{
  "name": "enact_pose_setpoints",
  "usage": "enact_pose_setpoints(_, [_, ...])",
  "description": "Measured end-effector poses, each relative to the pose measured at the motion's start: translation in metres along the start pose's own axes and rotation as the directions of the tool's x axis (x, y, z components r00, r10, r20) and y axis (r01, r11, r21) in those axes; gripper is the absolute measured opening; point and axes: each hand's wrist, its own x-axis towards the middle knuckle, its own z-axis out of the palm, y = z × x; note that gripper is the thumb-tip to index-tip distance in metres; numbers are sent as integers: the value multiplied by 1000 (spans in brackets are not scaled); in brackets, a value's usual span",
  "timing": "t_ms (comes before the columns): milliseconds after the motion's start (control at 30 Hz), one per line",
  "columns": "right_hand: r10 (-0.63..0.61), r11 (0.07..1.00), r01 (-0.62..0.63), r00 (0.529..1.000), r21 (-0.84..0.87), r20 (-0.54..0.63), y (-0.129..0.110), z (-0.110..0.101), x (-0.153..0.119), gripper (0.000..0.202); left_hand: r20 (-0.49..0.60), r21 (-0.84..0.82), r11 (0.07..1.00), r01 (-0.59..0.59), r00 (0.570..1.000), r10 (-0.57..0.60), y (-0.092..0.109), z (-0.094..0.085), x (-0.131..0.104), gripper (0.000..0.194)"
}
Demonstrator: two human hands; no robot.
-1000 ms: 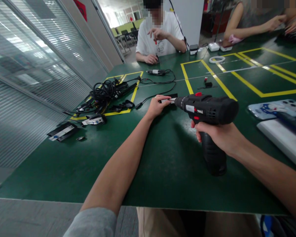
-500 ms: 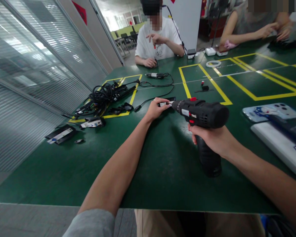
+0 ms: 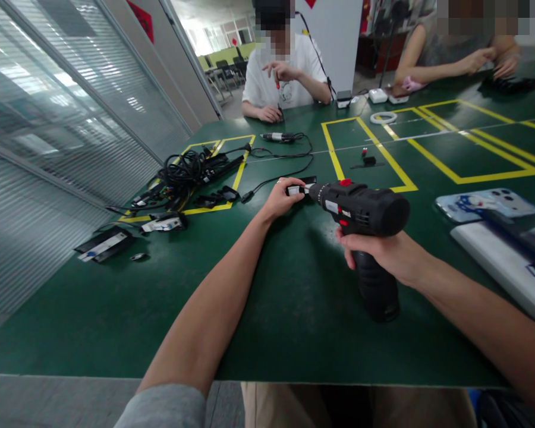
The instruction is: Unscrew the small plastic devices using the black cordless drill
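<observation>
My right hand [image 3: 383, 249] is wrapped round the grip of a black and red cordless drill [image 3: 363, 208], its chuck pointing left. The drill's tip meets a small black block with a white face [image 3: 295, 190], which my left hand [image 3: 280, 200] holds down on the table with its fingers closed round it. My fingers and the drill's front hide part of that block. Just behind it lies a flat dark piece [image 3: 311, 179].
Left on the green table [image 3: 294, 315] lie a heap of black cables [image 3: 189, 172] and black adapter-like parts [image 3: 107, 244]. A phone [image 3: 485, 204] and a white case [image 3: 494, 255] are at right. Two people sit across, one in a white shirt [image 3: 310, 62].
The view has shifted slightly. My left hand still holds the block and the drill tip still meets it; both hands are almost where they were.
</observation>
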Motion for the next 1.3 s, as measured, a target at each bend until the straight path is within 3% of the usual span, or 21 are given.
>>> enact_pose_setpoints(533, [5,1000,-5,1000,-4,-15,-3,1,-1,6,-11,-109,993,45,999,-46,-5,1,-1,37])
enact_pose_setpoints(1300, [-6,1000,5,1000,-5,-20,-1,3,0,8,3,-114,993,35,999,-35,-8,0,-1,37])
